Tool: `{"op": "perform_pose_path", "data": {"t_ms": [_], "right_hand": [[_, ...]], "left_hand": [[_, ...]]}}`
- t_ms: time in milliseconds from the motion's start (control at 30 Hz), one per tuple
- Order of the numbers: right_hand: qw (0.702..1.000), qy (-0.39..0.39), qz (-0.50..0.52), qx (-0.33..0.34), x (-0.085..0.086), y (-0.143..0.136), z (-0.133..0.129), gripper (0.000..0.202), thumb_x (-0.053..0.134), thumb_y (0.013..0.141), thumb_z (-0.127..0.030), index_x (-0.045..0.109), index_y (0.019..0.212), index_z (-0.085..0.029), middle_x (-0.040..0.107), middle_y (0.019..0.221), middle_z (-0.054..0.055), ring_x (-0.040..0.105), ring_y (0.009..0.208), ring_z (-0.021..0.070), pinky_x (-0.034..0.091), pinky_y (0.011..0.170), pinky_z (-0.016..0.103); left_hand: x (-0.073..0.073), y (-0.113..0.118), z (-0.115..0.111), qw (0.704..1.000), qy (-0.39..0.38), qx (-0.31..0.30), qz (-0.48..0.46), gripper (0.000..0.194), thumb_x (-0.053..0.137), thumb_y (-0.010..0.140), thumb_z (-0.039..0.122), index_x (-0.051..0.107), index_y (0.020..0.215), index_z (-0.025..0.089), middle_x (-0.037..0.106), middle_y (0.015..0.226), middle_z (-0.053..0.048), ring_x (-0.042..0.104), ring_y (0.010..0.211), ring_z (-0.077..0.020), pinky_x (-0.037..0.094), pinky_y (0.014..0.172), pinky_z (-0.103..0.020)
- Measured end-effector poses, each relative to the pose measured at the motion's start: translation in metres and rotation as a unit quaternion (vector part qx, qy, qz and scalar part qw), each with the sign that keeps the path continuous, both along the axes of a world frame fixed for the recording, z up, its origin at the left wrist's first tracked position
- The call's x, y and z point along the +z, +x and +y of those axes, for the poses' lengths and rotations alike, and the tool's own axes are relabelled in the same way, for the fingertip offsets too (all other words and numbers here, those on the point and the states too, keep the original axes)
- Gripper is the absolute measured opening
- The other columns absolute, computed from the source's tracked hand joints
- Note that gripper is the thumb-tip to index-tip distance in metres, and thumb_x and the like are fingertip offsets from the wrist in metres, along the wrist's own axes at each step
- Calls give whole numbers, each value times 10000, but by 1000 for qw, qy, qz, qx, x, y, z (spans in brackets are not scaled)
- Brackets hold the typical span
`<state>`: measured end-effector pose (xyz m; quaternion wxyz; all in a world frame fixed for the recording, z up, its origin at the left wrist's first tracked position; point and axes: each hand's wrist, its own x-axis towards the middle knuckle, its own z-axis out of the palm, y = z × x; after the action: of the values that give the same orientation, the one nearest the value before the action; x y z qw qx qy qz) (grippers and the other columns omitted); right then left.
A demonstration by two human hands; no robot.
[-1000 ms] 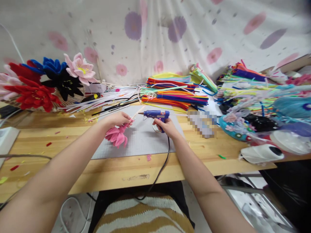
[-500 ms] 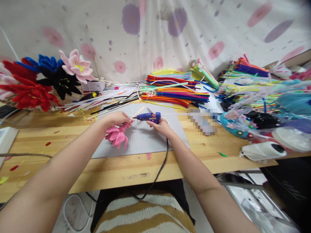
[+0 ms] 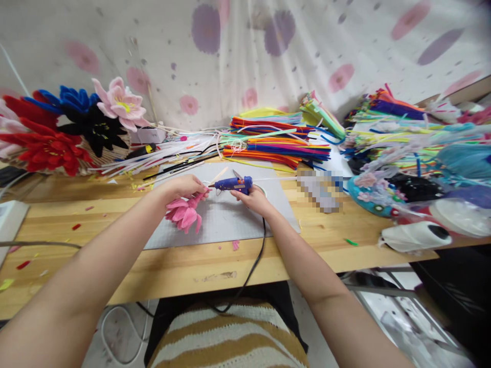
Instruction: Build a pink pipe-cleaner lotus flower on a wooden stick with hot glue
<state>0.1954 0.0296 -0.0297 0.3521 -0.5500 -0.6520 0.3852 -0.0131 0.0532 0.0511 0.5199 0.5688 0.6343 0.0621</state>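
At centre-left, the seemingly soft, crushable pink flower (image 3: 185,214) is being pinched basally by left fingers (image 3: 198,184), the glue gun (image 3: 228,184) by right fingers (image 3: 241,195).

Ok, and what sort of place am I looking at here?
Probably a craft workshop for pipe-cleaner flowers: there are bundles of coloured pipe cleaners, a blue glue gun in the right hand, and finished-looking fuzzy flowers, one red.
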Motion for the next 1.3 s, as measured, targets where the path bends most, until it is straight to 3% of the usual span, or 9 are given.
{"op": "perform_pose_path", "data": {"t_ms": [1300], "right_hand": [[999,40,-4,17,1,0,-1,368,573,672,-531,646,828,-205,645,692,23,593,697,168,442,670,281]], "left_hand": [[-3,-5,3,1000,0,-6,-7,237,726,488,366,631,555,159,638,635,-45,532,621,-143,383,583,-249]]}}
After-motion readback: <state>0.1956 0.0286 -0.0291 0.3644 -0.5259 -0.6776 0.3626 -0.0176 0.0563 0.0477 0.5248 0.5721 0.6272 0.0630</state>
